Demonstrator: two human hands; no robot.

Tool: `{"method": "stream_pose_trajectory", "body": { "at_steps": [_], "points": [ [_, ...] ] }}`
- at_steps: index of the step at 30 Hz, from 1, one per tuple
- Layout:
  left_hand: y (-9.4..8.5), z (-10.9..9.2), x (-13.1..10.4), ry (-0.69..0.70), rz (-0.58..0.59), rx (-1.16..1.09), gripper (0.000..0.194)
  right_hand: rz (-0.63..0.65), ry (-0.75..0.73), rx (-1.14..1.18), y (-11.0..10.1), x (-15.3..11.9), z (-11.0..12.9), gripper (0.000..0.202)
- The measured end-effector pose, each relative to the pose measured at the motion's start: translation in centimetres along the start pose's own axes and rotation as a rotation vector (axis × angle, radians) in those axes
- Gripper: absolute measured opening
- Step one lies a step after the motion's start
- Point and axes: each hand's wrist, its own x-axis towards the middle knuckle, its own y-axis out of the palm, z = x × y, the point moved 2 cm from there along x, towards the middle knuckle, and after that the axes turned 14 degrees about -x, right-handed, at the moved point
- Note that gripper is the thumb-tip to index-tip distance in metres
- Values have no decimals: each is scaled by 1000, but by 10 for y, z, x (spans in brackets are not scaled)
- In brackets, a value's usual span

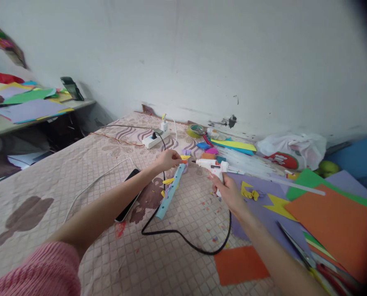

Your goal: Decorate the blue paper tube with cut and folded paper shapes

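My right hand [223, 187] is wrapped round the handle of a white glue gun [208, 165], whose dark nozzle points left and from whose back a long clear glue stick [294, 186] sticks out. My left hand [170, 159] has its fingers pinched at the far end of a light blue paper strip [171, 196], by a small orange piece [184, 161]. The strip has dark dots, with yellow and purple bits along its left edge. A small gap lies between the nozzle and my left fingertips. What exactly the left fingers pinch is too small to tell.
A black cable [183, 233] loops over the patterned cloth. Beside my left forearm lies a phone [128, 197]. A power strip [155, 139] and tape roll [196, 130] stand near the wall. Orange sheets [334, 226], scissors [297, 248] and a plastic bag [291, 148] are at the right.
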Motion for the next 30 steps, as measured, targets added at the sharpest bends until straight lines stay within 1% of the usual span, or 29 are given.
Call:
{"method": "stream_pose_trajectory", "body": {
  "at_steps": [4, 9, 16, 19, 24, 30],
  "points": [
    [0, 1, 0, -19, -2, 17, 6, -9, 10, 18, -2, 3, 0, 44],
    [0, 2, 2, -52, -22, 54, 5, -8, -12, -24, 3, 13, -8, 42],
    [4, 4, 9, -80, -83, 136, 15, -8, -21, -9, 9, 17, -13, 38],
    [4, 4, 6, -68, -77, 146, 16, -1, -22, -8, 9, 15, -12, 37],
    [1, 6, -5, -25, -53, 146, 11, 9, -61, -78, 12, 17, -12, 36],
    [2, 13, -9, 22, -41, 154, 14, -25, -104, -178, 15, 21, -10, 36]
  ]
}}
